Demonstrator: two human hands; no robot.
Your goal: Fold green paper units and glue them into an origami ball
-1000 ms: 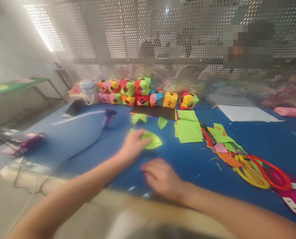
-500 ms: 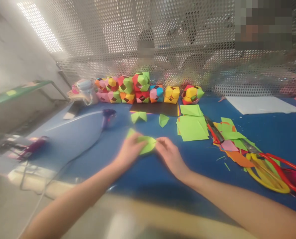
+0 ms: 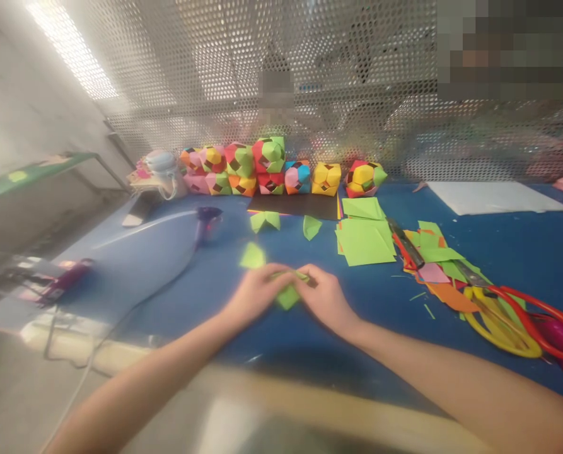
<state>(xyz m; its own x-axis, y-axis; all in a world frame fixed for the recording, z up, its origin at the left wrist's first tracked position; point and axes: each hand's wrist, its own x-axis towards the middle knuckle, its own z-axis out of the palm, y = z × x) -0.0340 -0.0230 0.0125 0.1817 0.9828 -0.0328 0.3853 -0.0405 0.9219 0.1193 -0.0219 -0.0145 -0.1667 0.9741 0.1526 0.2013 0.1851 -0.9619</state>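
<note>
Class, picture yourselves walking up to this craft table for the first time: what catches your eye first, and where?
The left hand and right hand pinch a folded green paper at the centre. Behind, a row of bright paper balls lines the mesh screen. Red and yellow scissors lie on scraps at right.

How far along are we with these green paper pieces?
Done: a row of finished multicoloured paper blocks stands by the mesh, and three folded green pieces lie on the blue table. In hand: the left hand and right hand both pinch one partly folded green paper. Left: a stack of flat green squares, apparently unfolded.
</note>
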